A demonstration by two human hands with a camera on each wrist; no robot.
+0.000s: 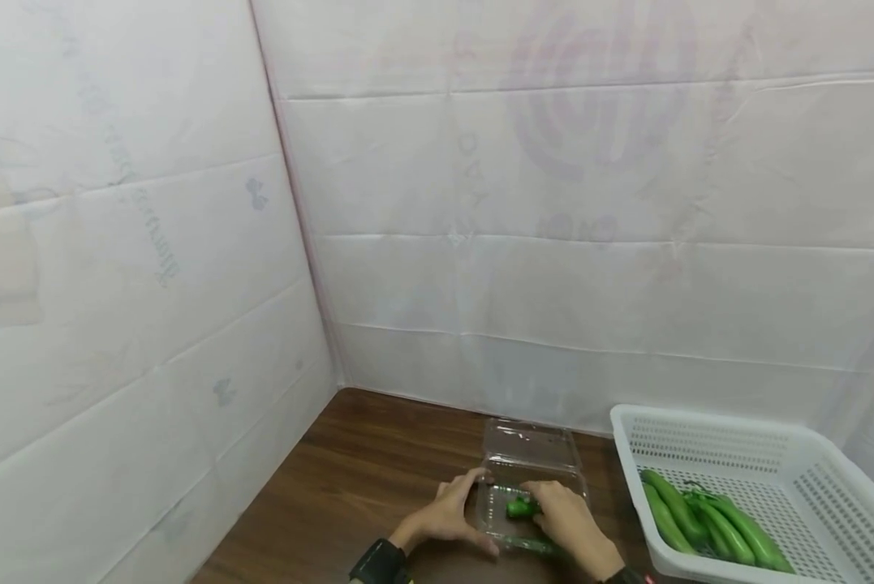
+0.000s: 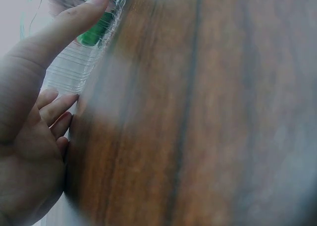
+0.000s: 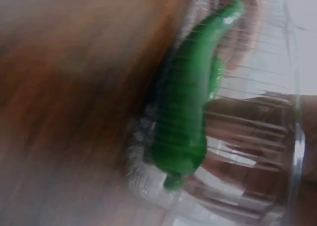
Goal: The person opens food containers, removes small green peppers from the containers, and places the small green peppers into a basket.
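A clear plastic clamshell box sits on the wooden table with its lid folded open behind it. My left hand rests against the box's left side. In the left wrist view its index finger lies straight along the ribbed wall. My right hand reaches into the box from the right, fingers curled on a green pepper. The right wrist view shows that pepper through the ribbed plastic. A second pepper lies along the box's front edge.
A white perforated basket stands to the right of the box with several long green peppers inside. White padded walls enclose the table at the back and on the left. Bare wood lies left of the box.
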